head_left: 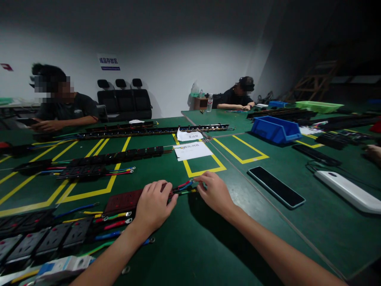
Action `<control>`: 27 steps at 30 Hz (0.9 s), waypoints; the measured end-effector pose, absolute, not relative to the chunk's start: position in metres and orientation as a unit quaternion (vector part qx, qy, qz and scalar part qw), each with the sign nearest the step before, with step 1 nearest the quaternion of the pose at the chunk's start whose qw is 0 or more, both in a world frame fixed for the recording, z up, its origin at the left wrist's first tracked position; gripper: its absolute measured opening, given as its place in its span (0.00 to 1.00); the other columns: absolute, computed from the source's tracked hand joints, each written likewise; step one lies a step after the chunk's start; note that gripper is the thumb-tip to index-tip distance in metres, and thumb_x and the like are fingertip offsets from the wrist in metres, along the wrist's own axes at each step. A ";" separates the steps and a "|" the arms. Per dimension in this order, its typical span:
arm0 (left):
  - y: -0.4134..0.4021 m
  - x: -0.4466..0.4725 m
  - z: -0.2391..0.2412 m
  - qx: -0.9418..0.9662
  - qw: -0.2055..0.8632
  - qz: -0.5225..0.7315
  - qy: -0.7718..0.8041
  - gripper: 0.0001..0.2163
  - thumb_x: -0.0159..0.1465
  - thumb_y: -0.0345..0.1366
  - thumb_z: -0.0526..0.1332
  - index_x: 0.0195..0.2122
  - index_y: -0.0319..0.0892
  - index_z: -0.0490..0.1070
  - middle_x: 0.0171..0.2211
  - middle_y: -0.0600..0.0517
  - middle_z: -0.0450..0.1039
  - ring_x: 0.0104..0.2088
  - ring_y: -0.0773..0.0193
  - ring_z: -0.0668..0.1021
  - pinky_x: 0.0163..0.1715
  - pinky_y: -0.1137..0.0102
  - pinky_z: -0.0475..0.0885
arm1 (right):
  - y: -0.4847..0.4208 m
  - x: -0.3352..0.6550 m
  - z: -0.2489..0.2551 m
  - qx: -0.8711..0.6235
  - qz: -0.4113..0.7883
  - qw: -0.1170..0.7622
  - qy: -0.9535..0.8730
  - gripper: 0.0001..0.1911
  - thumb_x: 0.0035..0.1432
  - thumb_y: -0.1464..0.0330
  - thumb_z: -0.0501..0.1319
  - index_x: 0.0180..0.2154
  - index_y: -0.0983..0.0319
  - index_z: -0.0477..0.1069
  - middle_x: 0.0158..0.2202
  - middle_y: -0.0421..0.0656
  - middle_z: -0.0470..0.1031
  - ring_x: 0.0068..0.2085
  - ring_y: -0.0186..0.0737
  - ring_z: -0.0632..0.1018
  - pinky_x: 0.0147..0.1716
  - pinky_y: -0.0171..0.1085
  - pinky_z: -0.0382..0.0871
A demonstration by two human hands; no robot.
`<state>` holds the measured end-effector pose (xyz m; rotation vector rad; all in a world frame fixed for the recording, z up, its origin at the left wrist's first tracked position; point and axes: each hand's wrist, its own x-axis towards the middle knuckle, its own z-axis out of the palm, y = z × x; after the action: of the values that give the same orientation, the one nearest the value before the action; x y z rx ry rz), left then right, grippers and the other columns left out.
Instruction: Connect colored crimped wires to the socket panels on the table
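Two hands worked at the near edge of the green worktop (190, 254). The left hand (156, 204) lay over the right end of one dark socket module (123, 201), its fingers (166, 190) curled and pressed together on top of it. The module lay flat just left of the middle. From that end ran a small bunch of wires (185, 185). Red, blue and a yellowish one could be told apart, so three as far as could be seen. The right hand (214, 193) pinched the free ends of those wires between thumb and fingers (201, 180).

Further socket modules (44, 240) lay in a row at the lower left, with loose coloured leads (114, 224) beside them; their number could not be counted surely. Two long socket strips (119, 155) stretched across the yellow-taped fields behind.

Two paper sheets (193, 151) lay in the middle. One phone (276, 192) lay face up to the right, near one white strip housing (348, 191).

Of containers there were three: a blue bin (275, 130), a second blue bin (278, 104) farther back and a green tray (318, 106). What any of them held could not be seen.

Two other people sat at the worktop, one at far left (64, 109) and one at the back (238, 98). Three black seats (125, 99) stood against the wall.
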<state>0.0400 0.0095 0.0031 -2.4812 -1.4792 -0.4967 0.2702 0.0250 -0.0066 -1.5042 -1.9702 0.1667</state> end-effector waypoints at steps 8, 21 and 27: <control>0.010 0.040 0.003 -0.842 0.105 -0.171 -0.500 0.14 0.70 0.44 0.55 0.49 0.41 0.72 0.48 0.43 0.74 0.48 0.50 0.76 0.48 0.53 0.71 | 0.028 0.271 -0.008 -0.597 0.063 0.250 -0.760 0.15 0.58 0.75 0.57 0.42 0.59 0.80 0.38 0.46 0.76 0.43 0.44 0.74 0.42 0.38 0.65; 0.010 0.040 0.002 -0.843 0.112 -0.169 -0.498 0.14 0.70 0.44 0.55 0.49 0.41 0.72 0.48 0.43 0.74 0.48 0.49 0.75 0.49 0.53 0.70 | 0.027 0.270 -0.011 -0.570 0.070 0.337 -0.746 0.13 0.58 0.75 0.57 0.41 0.59 0.76 0.39 0.45 0.75 0.43 0.43 0.75 0.44 0.39 0.67; 0.010 0.041 0.003 -0.842 0.105 -0.172 -0.500 0.14 0.70 0.44 0.55 0.49 0.41 0.72 0.47 0.43 0.74 0.48 0.50 0.76 0.48 0.53 0.71 | 0.025 0.270 -0.008 -0.589 0.064 0.344 -0.729 0.12 0.59 0.74 0.57 0.42 0.60 0.77 0.40 0.44 0.75 0.41 0.42 0.76 0.41 0.38 0.67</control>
<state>0.0406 0.0100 0.0032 -2.4815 -1.4749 -0.5054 0.2700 0.0252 -0.0079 -1.5296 -1.8923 0.1653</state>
